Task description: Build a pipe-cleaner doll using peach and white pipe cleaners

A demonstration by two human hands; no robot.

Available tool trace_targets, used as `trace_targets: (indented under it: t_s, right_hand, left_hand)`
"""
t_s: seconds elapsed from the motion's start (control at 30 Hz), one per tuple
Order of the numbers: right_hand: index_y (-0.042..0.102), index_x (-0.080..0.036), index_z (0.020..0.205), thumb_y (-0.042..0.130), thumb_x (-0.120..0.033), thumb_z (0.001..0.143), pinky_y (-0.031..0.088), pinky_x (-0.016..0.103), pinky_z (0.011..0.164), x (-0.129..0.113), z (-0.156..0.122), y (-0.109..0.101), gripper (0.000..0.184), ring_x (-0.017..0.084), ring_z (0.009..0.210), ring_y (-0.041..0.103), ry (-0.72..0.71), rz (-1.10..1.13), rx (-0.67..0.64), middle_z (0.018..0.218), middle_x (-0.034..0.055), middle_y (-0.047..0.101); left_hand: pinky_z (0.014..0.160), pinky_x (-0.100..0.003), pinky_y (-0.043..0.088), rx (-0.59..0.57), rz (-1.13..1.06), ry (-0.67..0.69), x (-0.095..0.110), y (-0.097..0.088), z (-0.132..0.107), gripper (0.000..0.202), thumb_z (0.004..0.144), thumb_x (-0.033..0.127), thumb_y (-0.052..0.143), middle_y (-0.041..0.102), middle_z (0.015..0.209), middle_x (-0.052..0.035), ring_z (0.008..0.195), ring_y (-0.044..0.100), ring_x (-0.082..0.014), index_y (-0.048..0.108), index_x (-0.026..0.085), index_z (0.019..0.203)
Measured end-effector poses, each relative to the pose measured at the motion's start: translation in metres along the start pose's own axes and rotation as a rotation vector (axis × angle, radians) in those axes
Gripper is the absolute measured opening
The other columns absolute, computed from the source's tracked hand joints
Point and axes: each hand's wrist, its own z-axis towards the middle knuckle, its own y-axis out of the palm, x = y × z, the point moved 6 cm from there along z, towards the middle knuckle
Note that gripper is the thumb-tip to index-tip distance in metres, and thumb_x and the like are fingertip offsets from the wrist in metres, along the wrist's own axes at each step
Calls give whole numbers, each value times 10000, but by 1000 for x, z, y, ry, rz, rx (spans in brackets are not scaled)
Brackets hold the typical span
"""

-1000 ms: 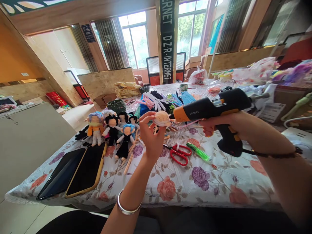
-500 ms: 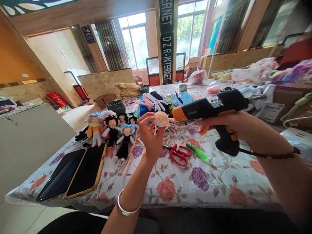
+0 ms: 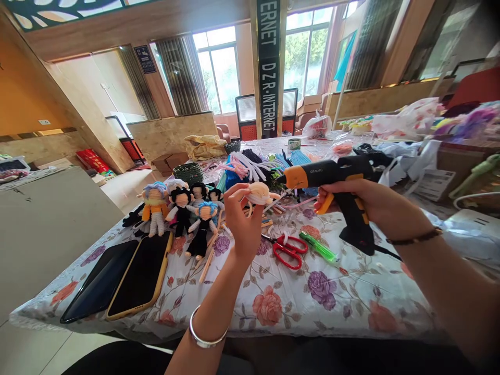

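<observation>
My left hand (image 3: 244,216) pinches a small peach-coloured doll head (image 3: 258,193) between thumb and fingers, held up above the table. In my right hand (image 3: 363,195) is a black and orange glue gun (image 3: 336,174), gripped by its handle with a finger at the orange trigger. Its nozzle points left toward the doll head, with a visible gap between them. Below lie red-handled scissors (image 3: 289,251) and a green utility knife (image 3: 319,246). Several small dolls (image 3: 182,208) made of fuzzy stems stand or lie left of my left hand.
Two phones, one dark (image 3: 99,281) and one in a yellow case (image 3: 140,276), lie at the table's left. Bundles of coloured fuzzy stems (image 3: 250,164) and a dark green basket (image 3: 188,173) stand behind the hands. The flowered tablecloth (image 3: 347,312) spans the front.
The glue gun has moved slightly right and down, its nozzle now farther from the doll head. My left hand still holds the head in nearly the same place.
</observation>
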Motion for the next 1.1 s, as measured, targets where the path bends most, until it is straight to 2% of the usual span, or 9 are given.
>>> trace_targets:
  t_s: [0.1,0.27,0.57,0.8,0.97,1.1]
  right_hand:
    - [695,-131,650,601,-89,748,597,216,552,8,5,1,142,142,552,672,84,112,-4,616,35,698]
    - [686,-123,682,588,-82,771,602,225,567,15,10,-1,138,147,567,678,118,143,-23,632,37,696]
    - [667,-152,681,644,-123,718,603,227,604,17,10,-2,53,164,621,687,87,106,-66,683,51,709]
    - [680,-151,687,692,-130,677,612,261,622,17,11,1,26,179,621,688,88,79,-91,670,45,703]
    - [690,-142,683,684,-118,682,606,230,604,18,8,1,25,173,609,690,129,44,-30,696,68,721]
    - [692,-126,654,666,-110,698,605,232,606,15,3,5,54,179,611,693,138,39,-33,682,79,722]
  left_hand:
    - [720,-262,548,-2,36,17,1,-1,0,325,724,155,706,550,1025,-40,982,559,-144,496,214,964]
    - [723,-264,548,-25,15,2,1,0,0,319,736,150,691,543,1043,-45,980,565,-144,494,218,977]
    - [740,-279,536,-24,62,17,-1,0,-1,292,750,173,683,550,1023,-50,982,561,-157,498,213,973]
    - [805,-312,500,-27,148,113,5,-1,0,246,770,160,662,576,1003,-48,956,557,-159,517,212,961]
    - [814,-304,470,-7,215,184,13,-2,1,224,785,127,637,592,985,-39,939,555,-156,534,219,962]
    - [831,-305,456,2,242,204,15,-3,1,233,779,107,638,599,986,-36,938,549,-155,544,222,958]
